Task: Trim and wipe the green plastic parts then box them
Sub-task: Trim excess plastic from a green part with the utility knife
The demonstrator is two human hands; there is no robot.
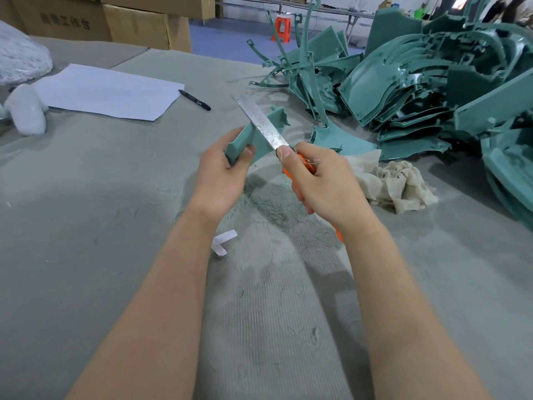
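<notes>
A green plastic part [241,143] is held above the tabletop [86,212], with the left grip [222,174] curled round its near end. The right grip [323,180] clasps an orange-handled knife [261,122], whose blade lies across the part's upper edge. A crumpled rag [395,183] and a heap of green parts [432,90] lie to the right.

One knife [261,122], one rag [395,183], one pen [194,100]

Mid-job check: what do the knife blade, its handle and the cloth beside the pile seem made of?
Knife blade: bare metal, likely steel; silvery, scuffed, dull sheen. Handle: orange, probably plastic, smooth; mostly hidden in the right hand. Cloth: soft beige fabric, matte, crumpled into folds.
</notes>
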